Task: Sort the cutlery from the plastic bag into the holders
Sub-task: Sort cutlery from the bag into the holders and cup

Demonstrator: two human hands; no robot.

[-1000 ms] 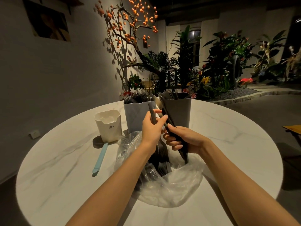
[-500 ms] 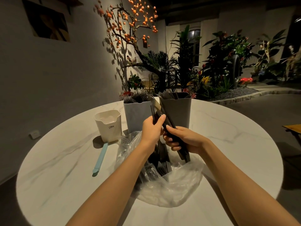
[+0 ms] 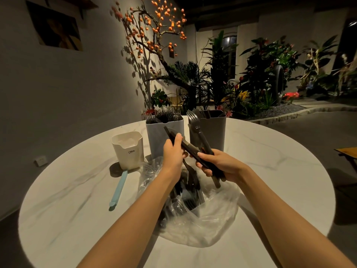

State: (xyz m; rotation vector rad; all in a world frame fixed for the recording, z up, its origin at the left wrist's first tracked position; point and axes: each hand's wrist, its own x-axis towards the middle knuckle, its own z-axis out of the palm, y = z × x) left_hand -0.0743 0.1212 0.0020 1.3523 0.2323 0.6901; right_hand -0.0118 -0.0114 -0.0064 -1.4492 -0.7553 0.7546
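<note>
Cutlery (image 3: 190, 192), dark and heaped, lies in the clear plastic bag (image 3: 212, 221) at the frame's lower centre on the round table (image 3: 260, 151). Above it, the right hand (image 3: 220, 164) curls round a bundle of dark pieces (image 3: 207, 151), a fork among them pointing up before the grey holder (image 3: 211, 130). The left hand (image 3: 172, 151) pinches one dark piece (image 3: 185, 145) slanting toward the blue-grey holder (image 3: 160, 136); a white holder (image 3: 128, 149) stands at centre left.

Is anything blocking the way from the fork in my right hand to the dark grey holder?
Nothing visible blocks it. The right hand grips the fork, whose tines already sit beside the dark grey holder, just left of its open rim. Other cutlery already stands inside.
</note>
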